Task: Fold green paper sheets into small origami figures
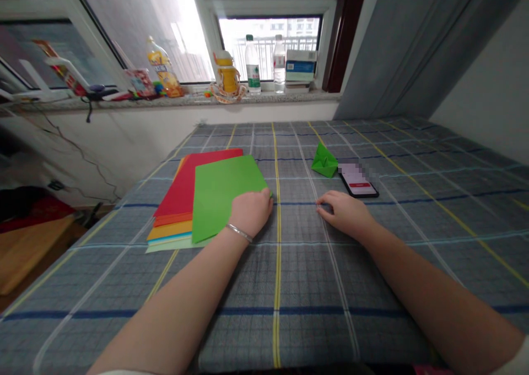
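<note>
Surface: plaid cloth (413,270) under a window.
Left hand (250,212): rests on a green paper sheet (221,201) atop coloured paper (182,196); pinch hidden.
Right hand (345,214): open, empty, near a phone (359,183).
Progress: one folded green paper model (324,162) done; stacked sheets unfolded.

Paper stack (215,199) left, folded paper (324,162) right, beside phone (359,181)

On the stone windowsill (182,101) — 2 plastic water bottles (253,66), a yellow juice bottle (164,69), stacked boxes (301,61).
</note>
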